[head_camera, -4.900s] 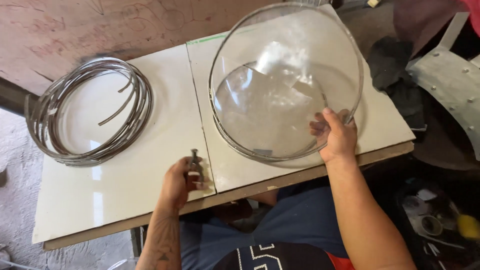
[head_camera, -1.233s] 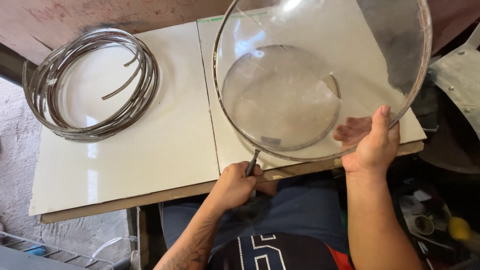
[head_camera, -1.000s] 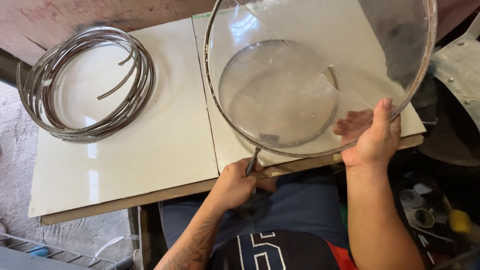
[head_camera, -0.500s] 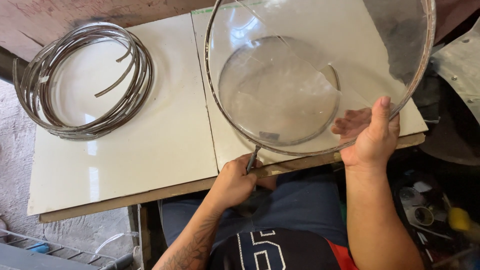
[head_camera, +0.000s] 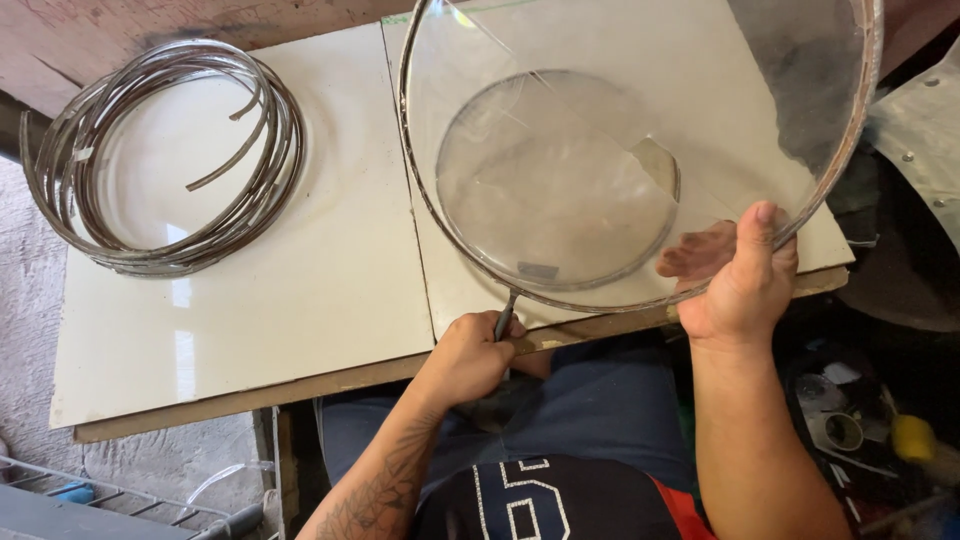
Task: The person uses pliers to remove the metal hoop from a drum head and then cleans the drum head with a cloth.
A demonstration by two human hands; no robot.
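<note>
A large clear plastic bowl-shaped dome [head_camera: 600,130] with a metal band round its rim is tilted up over the right half of the white table [head_camera: 300,290]. My right hand [head_camera: 740,280] grips the dome's rim at its lower right, thumb outside and fingers inside. My left hand [head_camera: 470,355] is closed around a small dark hand tool [head_camera: 503,318] whose tip touches the lower rim of the dome near the table's front edge.
A coil of several metal strips [head_camera: 160,160] lies at the table's left end. Dark fabric and a riveted grey metal sheet [head_camera: 920,130] sit to the right. Small cans and odds lie on the floor at lower right; a wire rack at lower left.
Earlier the dome lay lower on the table and my left hand held the tool apart from it. Since then the dome has tilted up toward me and the tool has met its rim.
</note>
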